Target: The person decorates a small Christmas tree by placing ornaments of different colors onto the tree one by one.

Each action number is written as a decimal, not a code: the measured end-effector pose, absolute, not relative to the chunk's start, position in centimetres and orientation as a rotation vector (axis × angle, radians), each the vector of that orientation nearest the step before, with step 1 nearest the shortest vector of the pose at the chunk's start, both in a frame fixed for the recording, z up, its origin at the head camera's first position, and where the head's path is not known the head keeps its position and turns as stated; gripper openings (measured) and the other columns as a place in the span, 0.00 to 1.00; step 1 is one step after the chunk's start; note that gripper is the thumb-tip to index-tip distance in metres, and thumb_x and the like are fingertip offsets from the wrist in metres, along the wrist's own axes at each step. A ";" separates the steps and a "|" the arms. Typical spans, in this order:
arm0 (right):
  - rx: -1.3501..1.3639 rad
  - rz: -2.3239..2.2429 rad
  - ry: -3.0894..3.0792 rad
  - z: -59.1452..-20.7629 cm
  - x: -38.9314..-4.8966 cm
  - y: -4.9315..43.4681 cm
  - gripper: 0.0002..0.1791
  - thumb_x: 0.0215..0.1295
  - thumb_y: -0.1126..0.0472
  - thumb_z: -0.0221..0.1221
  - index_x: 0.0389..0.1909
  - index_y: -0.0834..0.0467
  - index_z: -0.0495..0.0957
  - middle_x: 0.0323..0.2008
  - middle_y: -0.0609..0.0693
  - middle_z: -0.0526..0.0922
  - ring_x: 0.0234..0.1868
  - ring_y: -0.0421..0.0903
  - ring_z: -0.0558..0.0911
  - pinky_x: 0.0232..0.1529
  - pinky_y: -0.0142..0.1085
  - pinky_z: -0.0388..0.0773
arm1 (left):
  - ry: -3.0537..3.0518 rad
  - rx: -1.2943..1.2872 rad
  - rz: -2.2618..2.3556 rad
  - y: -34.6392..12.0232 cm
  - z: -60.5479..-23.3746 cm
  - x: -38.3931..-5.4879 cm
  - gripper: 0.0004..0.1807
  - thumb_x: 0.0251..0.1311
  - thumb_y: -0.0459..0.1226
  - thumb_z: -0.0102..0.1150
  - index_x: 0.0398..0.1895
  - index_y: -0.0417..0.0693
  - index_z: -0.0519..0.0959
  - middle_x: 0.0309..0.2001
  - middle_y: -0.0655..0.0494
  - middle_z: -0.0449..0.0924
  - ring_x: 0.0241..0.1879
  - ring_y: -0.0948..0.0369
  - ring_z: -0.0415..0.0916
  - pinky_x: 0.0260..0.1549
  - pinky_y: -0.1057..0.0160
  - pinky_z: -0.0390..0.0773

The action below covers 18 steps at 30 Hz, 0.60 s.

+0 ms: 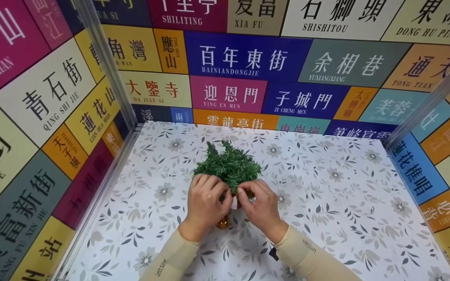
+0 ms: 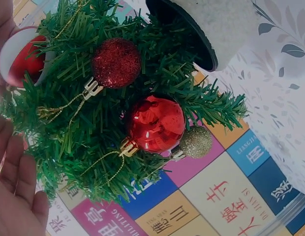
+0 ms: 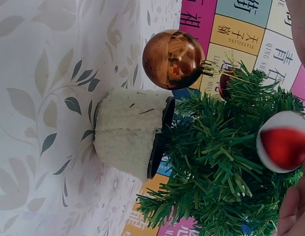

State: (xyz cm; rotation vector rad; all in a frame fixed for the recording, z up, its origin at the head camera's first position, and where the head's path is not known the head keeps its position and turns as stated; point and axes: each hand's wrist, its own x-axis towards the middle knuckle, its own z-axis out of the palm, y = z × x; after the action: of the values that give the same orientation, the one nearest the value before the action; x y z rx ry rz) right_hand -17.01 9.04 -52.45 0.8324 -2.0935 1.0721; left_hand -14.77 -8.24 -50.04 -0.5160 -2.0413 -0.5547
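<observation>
A small artificial Christmas tree (image 1: 227, 162) stands in a pale fuzzy pot (image 3: 130, 132). At its near side hangs a red and white bauble (image 3: 284, 147). My left hand (image 1: 208, 201) and right hand (image 1: 262, 205) meet at this bauble with curled fingers, pinching at its top; the cord there is hidden by the fingertips. A copper bauble (image 3: 172, 59) hangs low beside the pot. In the left wrist view, a glittery red bauble (image 2: 115, 63), a shiny red bauble (image 2: 156, 124) and a small gold bauble (image 2: 196, 141) hang on gold cords among the branches.
A white table (image 1: 346, 210) with a grey leaf and flower print lies under the tree. Walls of coloured panels (image 1: 244, 54) with Chinese lettering enclose it at the back and both sides. Clear corner posts (image 1: 111, 62) rise at the back corners.
</observation>
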 end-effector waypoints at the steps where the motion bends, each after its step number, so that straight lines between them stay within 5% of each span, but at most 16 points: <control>1: 0.833 1.073 -2.095 -52.4 -17.0 9.0 0.04 0.62 0.58 0.57 0.32 0.51 0.80 0.30 0.35 0.75 0.27 0.34 0.72 0.26 0.27 0.71 | -2.038 -0.509 -0.554 -8.2 -50.1 -14.8 0.05 0.46 0.36 0.57 0.18 0.54 0.76 0.24 0.60 0.72 0.26 0.56 0.69 0.41 0.54 0.68; 18: 0.767 1.228 -2.150 -52.6 -17.6 8.7 0.04 0.61 0.59 0.57 0.34 0.46 0.79 0.25 0.36 0.70 0.17 0.31 0.66 0.16 0.24 0.64 | -2.055 -0.409 -0.545 -8.1 -50.4 -15.2 0.05 0.48 0.38 0.58 0.18 0.53 0.78 0.23 0.59 0.73 0.25 0.56 0.70 0.39 0.54 0.69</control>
State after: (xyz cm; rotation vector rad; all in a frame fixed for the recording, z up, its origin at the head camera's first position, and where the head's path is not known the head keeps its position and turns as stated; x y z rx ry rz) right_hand -17.63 8.70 -52.56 0.7668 -2.1502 1.2282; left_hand -15.16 -8.07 -50.38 -0.4085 -2.0553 -0.5453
